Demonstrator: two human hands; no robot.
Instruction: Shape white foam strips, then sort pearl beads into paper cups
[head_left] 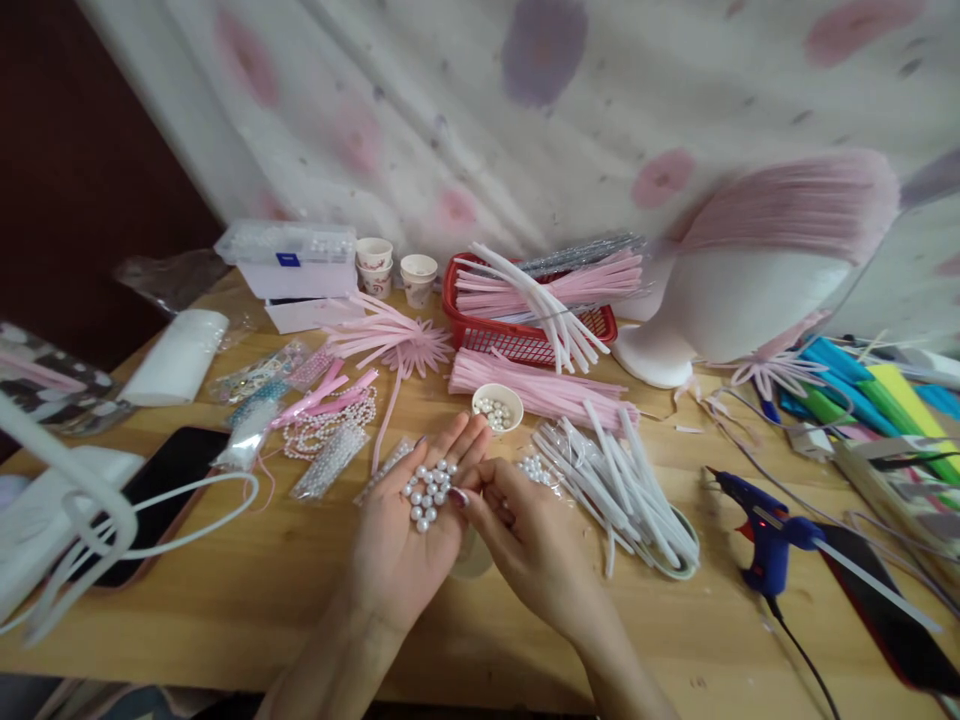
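Palm up, my left hand [412, 535] is cupped with its fingers stretched out toward the small cup, and a loose heap of white pearl beads [429, 495] lies on the palm. My right hand [521, 530] is over the edge of that palm, its thumb and fingers pressed together beside the beads; what the pinch holds, if anything, is hidden. Just beyond the fingertips stands a small white cup [497, 407] with pearls inside. More pearls in a clear bag [537, 470] lie behind my right hand.
Behind are a red basket [499, 338] of pipe cleaners, paper cups [418, 278] and a bead box [285, 262]. White pipe cleaners [622, 500], a blue glue gun [769, 545] and a foam head [750, 300] are at right. Bead packets [330, 460] and a phone [161, 500] lie left.
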